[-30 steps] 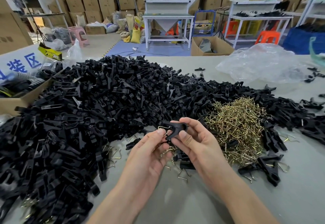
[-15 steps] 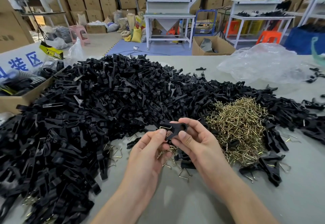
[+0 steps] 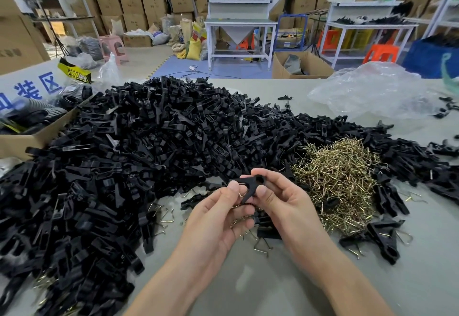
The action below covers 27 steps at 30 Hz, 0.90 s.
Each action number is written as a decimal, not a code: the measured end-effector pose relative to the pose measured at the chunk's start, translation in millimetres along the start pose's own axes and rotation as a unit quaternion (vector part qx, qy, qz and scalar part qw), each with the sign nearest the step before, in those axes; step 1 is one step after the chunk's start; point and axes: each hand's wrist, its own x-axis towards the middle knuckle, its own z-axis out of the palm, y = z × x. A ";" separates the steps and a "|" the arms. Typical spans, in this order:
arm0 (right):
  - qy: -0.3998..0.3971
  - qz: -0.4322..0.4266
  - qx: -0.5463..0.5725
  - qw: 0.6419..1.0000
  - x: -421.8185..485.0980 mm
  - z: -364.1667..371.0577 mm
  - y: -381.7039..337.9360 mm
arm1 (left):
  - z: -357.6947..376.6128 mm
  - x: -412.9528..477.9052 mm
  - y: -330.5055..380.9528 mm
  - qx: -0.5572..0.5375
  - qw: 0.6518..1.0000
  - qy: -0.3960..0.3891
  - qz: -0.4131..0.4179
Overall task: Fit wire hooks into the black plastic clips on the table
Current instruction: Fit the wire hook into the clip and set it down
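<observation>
Both hands meet over the grey table (image 3: 310, 278), a little above it. My right hand (image 3: 280, 201) pinches a black plastic clip (image 3: 250, 186) between thumb and fingers. My left hand (image 3: 218, 218) pinches a brass wire hook (image 3: 242, 192) against the clip's left side; most of the hook is hidden by my thumb. A huge heap of black clips (image 3: 149, 154) covers the left and middle of the table. A pile of brass wire hooks (image 3: 340, 181) lies just right of my hands. Loose hooks (image 3: 263, 246) lie under my hands.
A few clips with hooks (image 3: 380, 238) lie at the right. A crumpled clear plastic bag (image 3: 377, 92) sits at the far right. A cardboard box (image 3: 29, 139) stands at the left edge. Workbenches, cartons and stools fill the room behind.
The wire hook has gone further into the clip; less of it shows left of the clip. My left thumb has closed in on the clip. Both hands stay in place.
</observation>
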 end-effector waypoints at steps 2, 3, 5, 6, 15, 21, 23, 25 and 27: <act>0.003 -0.005 0.004 1.000 0.6 -1.1 -0.5 | 1.1 -0.4 0.6 0.008 1.000 -0.015 0.007; 0.002 -0.006 0.008 1.000 0.6 -1.1 -0.6 | 1.7 -0.8 0.1 0.006 1.000 -0.021 0.009; -0.006 0.000 0.016 1.000 0.2 -1.1 -0.6 | 2.6 -1.8 -1.7 -0.018 0.999 -0.031 0.007; -0.011 0.006 0.018 1.000 -0.2 -1.1 -0.2 | 2.4 -2.7 -2.5 -0.032 0.999 -0.038 0.003; -0.046 0.033 -0.007 0.998 -3.6 -5.3 -5.6 | -4.0 -6.1 2.4 -0.029 0.987 -0.157 -0.025; -0.039 0.042 -0.015 0.998 -5.1 -6.6 -7.7 | -5.8 -4.5 -0.4 -0.031 0.985 -0.169 -0.029; -0.041 0.046 -0.018 0.998 -5.7 -5.6 -8.4 | -5.8 -4.2 -1.7 -0.039 0.984 -0.169 -0.026; -0.042 0.047 -0.028 0.998 -6.4 -4.9 -8.8 | -5.8 -4.1 -2.6 -0.046 0.984 -0.172 -0.024; -0.043 0.048 -0.029 0.997 -7.3 -5.2 -9.4 | -5.8 -4.8 -3.1 -0.049 0.983 -0.178 -0.023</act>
